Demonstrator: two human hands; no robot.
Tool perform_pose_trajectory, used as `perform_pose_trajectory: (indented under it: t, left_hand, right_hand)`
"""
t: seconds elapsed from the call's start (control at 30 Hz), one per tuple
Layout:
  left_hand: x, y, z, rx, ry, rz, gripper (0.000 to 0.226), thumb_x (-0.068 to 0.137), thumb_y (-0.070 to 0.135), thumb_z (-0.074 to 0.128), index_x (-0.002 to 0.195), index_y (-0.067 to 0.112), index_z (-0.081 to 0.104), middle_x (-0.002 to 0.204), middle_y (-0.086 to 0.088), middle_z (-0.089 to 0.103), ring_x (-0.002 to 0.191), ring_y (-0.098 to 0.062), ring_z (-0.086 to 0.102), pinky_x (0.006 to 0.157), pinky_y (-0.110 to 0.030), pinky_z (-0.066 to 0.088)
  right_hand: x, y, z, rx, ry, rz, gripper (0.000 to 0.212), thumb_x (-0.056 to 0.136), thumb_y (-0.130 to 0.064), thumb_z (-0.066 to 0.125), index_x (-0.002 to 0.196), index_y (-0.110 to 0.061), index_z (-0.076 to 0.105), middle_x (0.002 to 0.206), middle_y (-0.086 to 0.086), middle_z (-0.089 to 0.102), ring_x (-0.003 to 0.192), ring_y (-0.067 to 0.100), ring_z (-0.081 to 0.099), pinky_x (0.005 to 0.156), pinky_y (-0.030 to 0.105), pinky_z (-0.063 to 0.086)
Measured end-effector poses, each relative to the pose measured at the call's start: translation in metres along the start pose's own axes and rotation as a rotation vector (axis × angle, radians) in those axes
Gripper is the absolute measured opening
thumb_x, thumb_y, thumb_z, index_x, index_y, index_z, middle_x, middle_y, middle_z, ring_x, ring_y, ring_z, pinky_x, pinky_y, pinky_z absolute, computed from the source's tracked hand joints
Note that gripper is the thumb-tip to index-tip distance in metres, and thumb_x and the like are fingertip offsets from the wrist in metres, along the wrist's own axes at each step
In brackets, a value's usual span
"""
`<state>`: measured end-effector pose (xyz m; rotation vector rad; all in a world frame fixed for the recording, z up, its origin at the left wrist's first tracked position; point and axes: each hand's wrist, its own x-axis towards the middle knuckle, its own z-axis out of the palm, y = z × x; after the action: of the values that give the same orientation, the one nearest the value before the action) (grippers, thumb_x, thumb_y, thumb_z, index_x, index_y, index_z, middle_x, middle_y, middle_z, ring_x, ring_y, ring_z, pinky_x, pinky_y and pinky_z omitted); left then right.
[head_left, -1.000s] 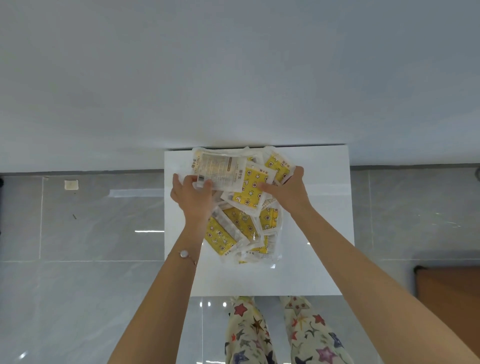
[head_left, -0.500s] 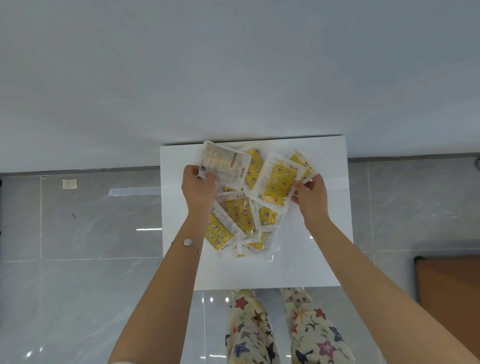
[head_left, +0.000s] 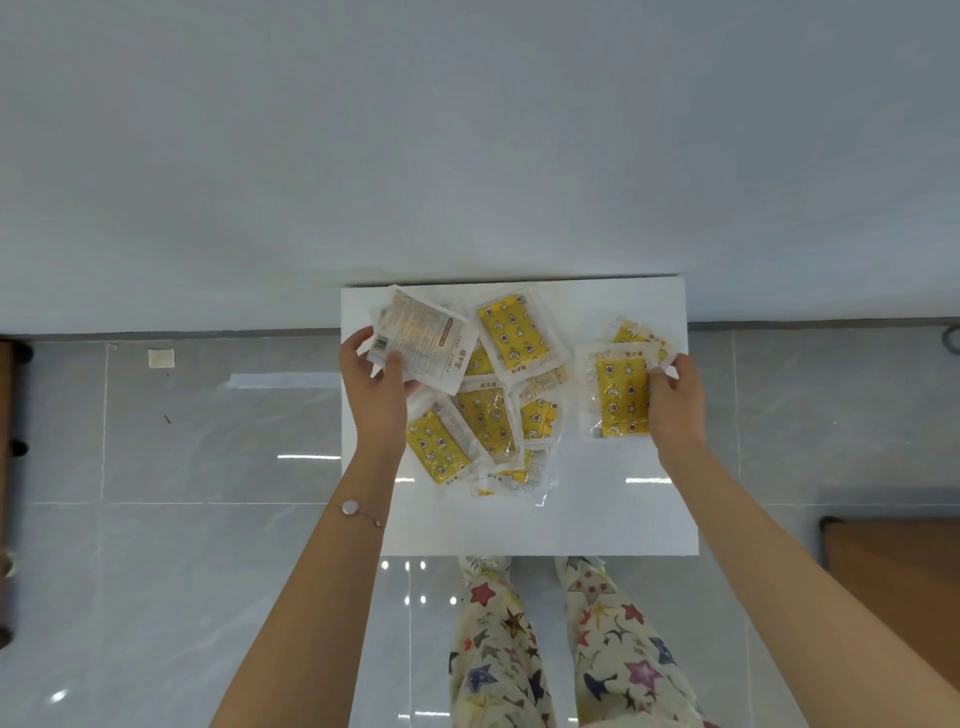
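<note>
Several clear-edged yellow packets with star prints lie in a loose pile (head_left: 491, 415) on a small white table (head_left: 613, 509). My left hand (head_left: 376, 384) grips a packet turned to its white printed back (head_left: 421, 340) at the pile's far left. My right hand (head_left: 672, 400) holds a yellow packet (head_left: 618, 397) by its right edge, apart from the pile near the table's right side. Another packet (head_left: 641, 335) peeks out from beneath the one in my right hand.
The table stands against a pale wall, on a glossy grey tiled floor (head_left: 208, 467). A brown wooden surface (head_left: 904, 561) shows at the lower right. My star-patterned trouser legs (head_left: 561, 649) are below the table's near edge.
My right hand has drawn a yellow packet out of the pile and carried it to the right. My left hand has kept its hold on the white-backed packet.
</note>
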<state>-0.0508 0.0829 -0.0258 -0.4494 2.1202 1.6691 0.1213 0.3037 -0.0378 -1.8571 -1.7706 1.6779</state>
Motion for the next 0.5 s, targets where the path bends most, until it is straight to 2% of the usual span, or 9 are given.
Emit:
perform_pose_trajectory:
  t: [0.07, 0.17, 0.27, 0.4, 0.5]
  left_hand:
    - [-0.01, 0.014, -0.011, -0.013, 0.023, -0.023, 0.03, 0.094, 0.001, 0.051, 0.124, 0.008, 0.048, 0.109, 0.001, 0.056, 0.1, -0.011, 0.062, 0.075, -0.029, 0.059]
    - [-0.032, 0.038, -0.03, 0.019, 0.025, -0.006, 0.023, 0.094, 0.006, 0.053, 0.117, 0.0, 0.054, 0.108, -0.009, 0.061, 0.097, -0.017, 0.065, 0.072, -0.027, 0.058]
    - [-0.065, 0.067, -0.051, 0.007, 0.004, -0.001, 0.011, 0.094, 0.005, 0.052, 0.103, 0.002, 0.057, 0.103, -0.011, 0.063, 0.097, -0.023, 0.064, 0.07, -0.025, 0.057]
    - [-0.117, 0.106, -0.082, -0.067, -0.003, -0.028, 0.007, 0.092, 0.003, 0.055, 0.095, 0.005, 0.06, 0.1, -0.02, 0.063, 0.094, -0.029, 0.064, 0.074, -0.033, 0.058]
    - [-0.16, 0.135, -0.108, -0.159, 0.031, -0.039, 0.007, 0.094, 0.006, 0.055, 0.095, 0.007, 0.062, 0.092, -0.009, 0.065, 0.087, -0.022, 0.065, 0.067, -0.029, 0.056]
  right_hand:
    - [-0.016, -0.014, -0.007, 0.01, -0.031, -0.012, 0.015, 0.101, -0.017, 0.034, 0.106, -0.018, 0.049, 0.078, -0.001, 0.053, 0.066, 0.016, 0.047, 0.063, 0.03, 0.041]
    - [-0.049, -0.042, -0.013, 0.007, -0.112, -0.023, 0.018, 0.102, -0.019, 0.032, 0.11, -0.021, 0.049, 0.082, -0.002, 0.054, 0.07, 0.015, 0.048, 0.063, 0.029, 0.042]
    - [-0.092, -0.081, -0.017, 0.036, -0.229, -0.039, 0.02, 0.103, -0.019, 0.034, 0.114, -0.022, 0.05, 0.091, -0.005, 0.059, 0.076, 0.01, 0.057, 0.064, 0.024, 0.048]
    - [-0.146, -0.13, -0.022, 0.058, -0.4, -0.083, 0.017, 0.102, -0.026, 0.04, 0.115, -0.025, 0.05, 0.097, -0.008, 0.063, 0.082, 0.009, 0.064, 0.062, 0.023, 0.05]
    - [-0.186, -0.162, -0.027, 0.062, -0.524, -0.132, 0.016, 0.098, -0.03, 0.05, 0.113, -0.025, 0.053, 0.1, -0.001, 0.066, 0.085, 0.013, 0.068, 0.063, 0.024, 0.054]
